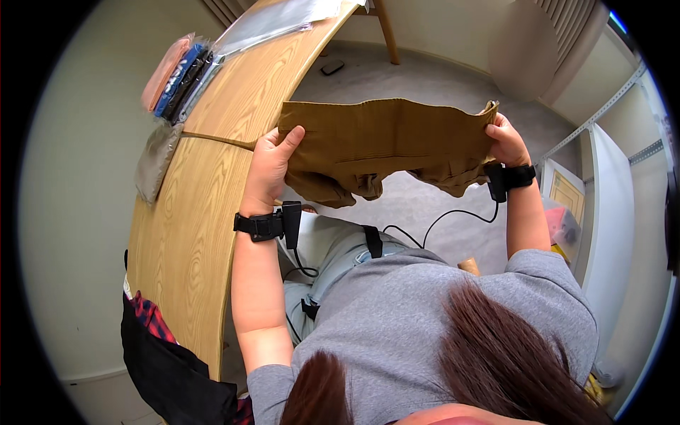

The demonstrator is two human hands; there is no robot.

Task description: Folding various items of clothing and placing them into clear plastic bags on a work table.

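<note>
Above the lap, beside the table (191, 212), L hand (270, 168) and R hand (504, 138) each pinch shut on opposite ends of tan shorts (382, 145), held stretched flat in air w/ lower part hanging folded, packaged clothes (177, 78) stacked at table's far end.

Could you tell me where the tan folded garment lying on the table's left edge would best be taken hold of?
Probably by the end of the tan folded garment that hangs past the wooden table edge, coming from the table's outer side: that free end lets fingers close above and below. Both hands are occupied, the left hand and right hand each with a grip on the brown garment.
</note>
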